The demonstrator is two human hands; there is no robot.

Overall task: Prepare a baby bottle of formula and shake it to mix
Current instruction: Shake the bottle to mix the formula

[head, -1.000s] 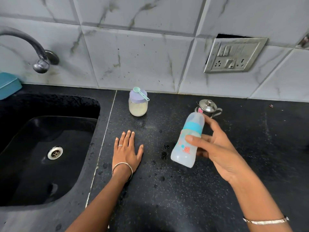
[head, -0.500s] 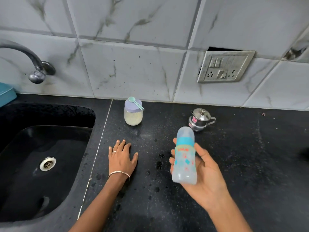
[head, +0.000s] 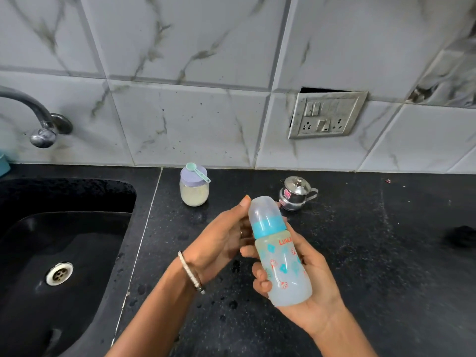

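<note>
A translucent baby bottle (head: 282,264) with a teal collar and a clear cap is held upright above the black counter. My right hand (head: 306,287) wraps its lower body from below and behind. My left hand (head: 221,240) is raised beside the bottle's neck, fingers touching the cap and collar area. A glass formula jar (head: 194,193) with a lilac lid stands near the back wall, with a small teal scoop (head: 197,171) lying on its lid.
A small steel lidded pot (head: 296,193) stands behind the bottle. A black sink (head: 64,253) with a drain fills the left; a tap (head: 38,117) hangs over it. A switch plate (head: 327,114) is on the tiled wall. The black counter (head: 386,253) is speckled with droplets.
My left hand lifted off the counter and came up to the bottle's cap. My right hand turned the bottle more upright and brought it closer to me.
</note>
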